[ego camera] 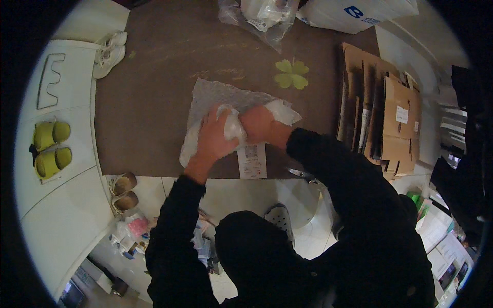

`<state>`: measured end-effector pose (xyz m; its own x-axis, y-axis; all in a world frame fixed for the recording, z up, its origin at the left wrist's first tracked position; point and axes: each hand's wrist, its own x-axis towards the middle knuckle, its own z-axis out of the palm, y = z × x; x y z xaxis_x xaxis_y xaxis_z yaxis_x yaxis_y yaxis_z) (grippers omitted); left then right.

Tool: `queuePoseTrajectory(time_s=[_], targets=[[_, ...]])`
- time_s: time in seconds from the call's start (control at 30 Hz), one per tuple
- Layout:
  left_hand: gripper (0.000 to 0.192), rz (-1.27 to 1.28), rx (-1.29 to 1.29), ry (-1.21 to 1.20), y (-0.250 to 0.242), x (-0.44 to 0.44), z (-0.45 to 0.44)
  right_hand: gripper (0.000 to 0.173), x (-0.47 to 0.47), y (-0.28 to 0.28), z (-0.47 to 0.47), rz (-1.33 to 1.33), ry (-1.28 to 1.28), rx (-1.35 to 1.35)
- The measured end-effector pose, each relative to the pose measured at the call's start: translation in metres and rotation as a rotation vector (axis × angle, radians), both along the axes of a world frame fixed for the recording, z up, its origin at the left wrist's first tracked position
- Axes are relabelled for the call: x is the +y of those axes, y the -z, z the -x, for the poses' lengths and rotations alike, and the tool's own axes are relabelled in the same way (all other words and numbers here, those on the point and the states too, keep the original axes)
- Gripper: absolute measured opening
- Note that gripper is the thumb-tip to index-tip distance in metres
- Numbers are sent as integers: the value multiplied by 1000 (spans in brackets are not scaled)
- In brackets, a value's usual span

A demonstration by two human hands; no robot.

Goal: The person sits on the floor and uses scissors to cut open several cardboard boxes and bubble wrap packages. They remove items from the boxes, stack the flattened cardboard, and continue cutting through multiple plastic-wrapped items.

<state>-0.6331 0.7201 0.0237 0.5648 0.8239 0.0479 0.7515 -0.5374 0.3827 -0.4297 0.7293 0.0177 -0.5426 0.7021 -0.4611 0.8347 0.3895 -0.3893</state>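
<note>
A sheet of clear bubble wrap (238, 92) lies spread on a brown mat (154, 115) in front of me. My left hand (213, 134) presses over its left part, fingers spread and thumb reaching round a whitish bundle (232, 125) in the wrap. On the bundle's right side, my right hand (259, 122) is curled on the wrap, its fingertips hidden. What the bundle holds cannot be made out. A printed paper slip (252, 163) sticks out from below the hands towards the mat's near edge.
Flattened cardboard boxes (400, 115) stand stacked at the right. Plastic bags (265, 15) and a white printed sack (358, 13) sit at the far side. White shoes (111, 56) and brown-lined shoes (125, 192) flank the left edge; green slippers (53, 150) hang on a rack.
</note>
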Motion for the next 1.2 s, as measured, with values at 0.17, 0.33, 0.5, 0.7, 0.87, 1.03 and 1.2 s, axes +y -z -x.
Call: queuePoseTrajectory(time_s=[0.17,0.33,0.5,0.7,0.87,1.03,1.2], targets=[[46,1050,-434,-695,-11,-104,12,42,12,7,8,83,166,31],[67,1402,-1522,-990,64,-108,-15,45,8,10,3,382,194,149],[83,1339,-1799,-679,99,-118,-14,62,-6,-17,-27,796,341,395],[87,1313,-1950,-439,101,-106,-32,76,-18,-60,-57,1119,512,778],[79,1334,-1931,-447,84,-83,-63,76,-1,-88,-87,629,352,280],[71,1445,-1862,-479,71,-50,-109,80,-7,-83,-124,400,673,830],[68,1462,-1464,-466,38,-6,-157,68,-29,-72,-177,617,910,1393]])
